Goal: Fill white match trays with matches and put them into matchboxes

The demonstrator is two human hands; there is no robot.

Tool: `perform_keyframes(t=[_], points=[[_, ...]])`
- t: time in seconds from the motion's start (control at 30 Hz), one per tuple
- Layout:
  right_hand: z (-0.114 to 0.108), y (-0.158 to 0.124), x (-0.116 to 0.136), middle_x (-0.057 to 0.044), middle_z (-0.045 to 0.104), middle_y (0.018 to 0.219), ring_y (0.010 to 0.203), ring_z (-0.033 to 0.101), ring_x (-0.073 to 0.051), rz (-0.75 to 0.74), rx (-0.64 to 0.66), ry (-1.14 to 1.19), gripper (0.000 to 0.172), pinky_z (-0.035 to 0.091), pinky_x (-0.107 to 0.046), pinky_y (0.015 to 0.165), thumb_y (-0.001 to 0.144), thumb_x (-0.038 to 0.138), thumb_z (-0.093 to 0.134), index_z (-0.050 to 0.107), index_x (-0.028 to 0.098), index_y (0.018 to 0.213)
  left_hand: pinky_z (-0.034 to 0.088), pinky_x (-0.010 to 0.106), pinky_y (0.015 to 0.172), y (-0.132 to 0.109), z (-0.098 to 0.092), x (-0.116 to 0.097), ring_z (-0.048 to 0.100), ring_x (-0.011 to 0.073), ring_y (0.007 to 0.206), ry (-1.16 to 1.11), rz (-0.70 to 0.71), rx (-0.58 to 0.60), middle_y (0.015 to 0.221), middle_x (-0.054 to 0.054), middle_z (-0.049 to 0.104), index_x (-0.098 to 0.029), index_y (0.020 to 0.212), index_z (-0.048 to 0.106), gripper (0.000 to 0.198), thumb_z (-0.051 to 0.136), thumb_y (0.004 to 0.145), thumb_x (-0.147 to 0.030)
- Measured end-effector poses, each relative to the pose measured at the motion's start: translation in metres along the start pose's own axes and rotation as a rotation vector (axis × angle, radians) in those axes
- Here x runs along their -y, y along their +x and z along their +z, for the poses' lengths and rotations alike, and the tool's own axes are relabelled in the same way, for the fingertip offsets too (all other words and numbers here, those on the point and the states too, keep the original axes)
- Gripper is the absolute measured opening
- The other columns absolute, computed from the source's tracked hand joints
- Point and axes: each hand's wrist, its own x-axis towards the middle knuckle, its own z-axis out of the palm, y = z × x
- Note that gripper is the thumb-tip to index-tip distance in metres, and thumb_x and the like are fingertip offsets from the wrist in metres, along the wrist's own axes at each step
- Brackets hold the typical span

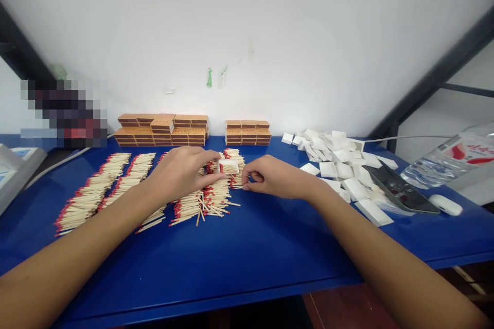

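Left hand [181,168] on white tray [234,166], right hand [272,177] just beside it

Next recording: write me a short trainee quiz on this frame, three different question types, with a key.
1. What does the left hand hold?
2. True or false: the phone lies to the right of both the left hand and the right hand.
3. Where do the brown matchboxes stand?
a) on the floor
b) at the back of the blue table
c) under the phone

Key: 1. A small white tray with matches in it. 2. True. 3. b.
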Motion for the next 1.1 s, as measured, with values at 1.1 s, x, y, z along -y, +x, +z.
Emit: perform_keyframes(t=[1.1], points=[[-0.002, 0.000, 0.006, 0.005, 0.048, 0.062, 0.057, 0.040, -0.009, -0.061, -0.326, -0.046, 0.014, 0.026, -0.028, 0.059, 0.094, 0.028, 0.066, 0.069, 0.020, 0.083, 0.049, 0.030, 0.064, 0.004, -0.005, -0.018, 0.070, 0.0185, 0.070, -0.048, 0.123, -0.088, 0.080, 0.003, 0.075, -0.017, 0.108, 0.073, 0.041, 0.061, 0.100, -0.056]])
